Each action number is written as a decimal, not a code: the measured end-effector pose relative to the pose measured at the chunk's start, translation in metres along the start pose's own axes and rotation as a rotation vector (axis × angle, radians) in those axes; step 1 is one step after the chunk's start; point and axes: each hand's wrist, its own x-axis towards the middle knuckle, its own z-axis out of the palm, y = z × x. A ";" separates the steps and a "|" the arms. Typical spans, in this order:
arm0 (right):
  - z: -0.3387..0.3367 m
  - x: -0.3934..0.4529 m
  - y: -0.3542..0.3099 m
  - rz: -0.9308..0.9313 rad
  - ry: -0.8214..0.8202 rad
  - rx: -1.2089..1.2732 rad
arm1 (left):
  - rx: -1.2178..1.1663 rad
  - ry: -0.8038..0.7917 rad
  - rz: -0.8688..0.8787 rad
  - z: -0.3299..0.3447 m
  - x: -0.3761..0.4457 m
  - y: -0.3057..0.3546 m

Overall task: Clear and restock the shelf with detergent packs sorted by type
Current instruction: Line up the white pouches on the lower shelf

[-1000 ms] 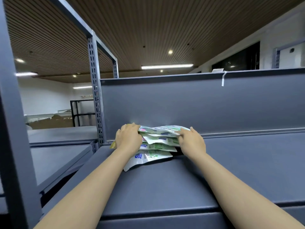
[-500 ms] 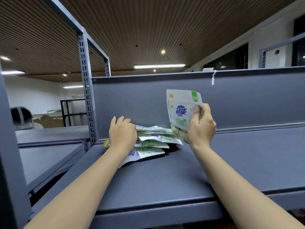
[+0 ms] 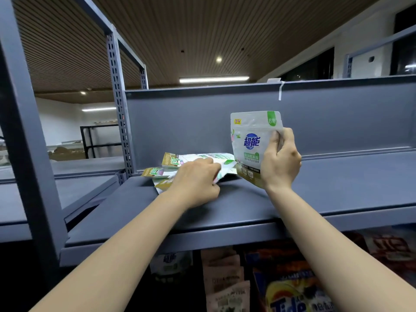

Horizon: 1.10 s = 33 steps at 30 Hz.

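Note:
A white and green detergent pouch (image 3: 251, 140) with a blue logo stands upright on the grey top shelf (image 3: 236, 206). My right hand (image 3: 280, 161) grips its right edge, thumb across the front. To its left lies a flat pile of similar pouches (image 3: 191, 162), some showing gold "3in1" corners. My left hand (image 3: 195, 181) rests on that pile with its fingers curled round the near pouches.
The shelf's grey back panel (image 3: 202, 122) rises behind the pouches. A perforated upright post (image 3: 118, 104) stands at the left. Below the shelf edge hang more packs, among them a Tide bag (image 3: 290, 296) and beige pouches (image 3: 225, 282). Another grey shelf (image 3: 27, 199) extends left.
My right hand lifted one pouch off the pile and stood it upright to the right. The left hand stayed on the pile, which has spread out. The camera dropped, revealing the lower shelf.

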 end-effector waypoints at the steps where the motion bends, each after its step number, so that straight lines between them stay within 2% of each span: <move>1: -0.002 -0.002 0.000 0.005 -0.019 -0.005 | -0.035 -0.073 -0.006 0.001 -0.001 0.003; 3: -0.005 -0.006 0.002 0.023 -0.075 -0.004 | -0.118 -0.198 -0.072 0.009 -0.005 0.004; 5: -0.008 -0.009 0.005 0.061 -0.131 0.032 | -0.144 -0.199 -0.185 0.018 -0.008 -0.003; 8: -0.014 -0.013 0.008 0.139 -0.221 0.088 | -0.181 -0.123 -0.502 0.023 -0.013 -0.023; 10: -0.017 -0.015 0.009 0.203 -0.295 0.064 | -0.319 -0.155 -0.723 0.023 -0.014 -0.035; 12: -0.020 -0.016 0.009 0.270 -0.351 0.008 | -0.419 -0.184 -0.866 0.023 -0.013 -0.043; 15: -0.024 -0.014 0.007 0.339 -0.393 -0.058 | -0.466 -0.229 -0.961 0.018 -0.007 -0.048; 18: -0.027 -0.014 0.005 0.334 -0.406 -0.069 | -0.465 -0.289 -1.019 0.015 -0.006 -0.052; 22: -0.036 -0.018 0.004 0.313 -0.365 -0.053 | -0.490 -0.285 -1.084 0.011 -0.017 -0.050; 24: -0.041 -0.022 0.002 0.305 -0.320 -0.026 | -0.537 -0.210 -1.139 0.011 -0.021 -0.050; 26: -0.047 -0.028 -0.002 0.296 -0.287 0.003 | -0.635 -0.051 -1.221 0.007 -0.027 -0.050; 28: -0.052 -0.035 -0.008 0.285 -0.279 0.038 | -0.740 0.092 -1.246 0.000 -0.035 -0.049; 33: -0.066 -0.051 -0.024 0.247 -0.266 0.092 | -0.803 0.365 -1.281 -0.020 -0.060 -0.042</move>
